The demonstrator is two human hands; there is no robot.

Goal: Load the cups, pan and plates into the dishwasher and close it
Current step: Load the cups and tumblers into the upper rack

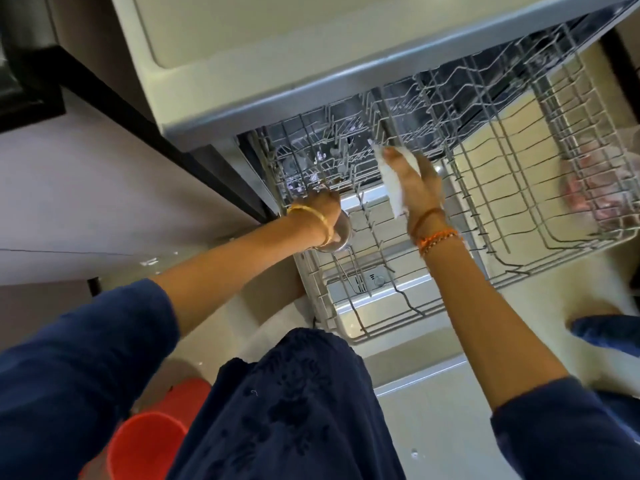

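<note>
Dishwasher rack [519,188], no legible markings.

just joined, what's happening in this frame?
A person is loading a dishwasher. The wire rack is pulled out over the open door. The left hand grips a metal cup at the rack's left edge. The right hand holds a white plate on edge above the tines. The rack looks mostly unloaded; a blurred pinkish item sits at its far right. Two orange buckets stand on the floor.
</note>
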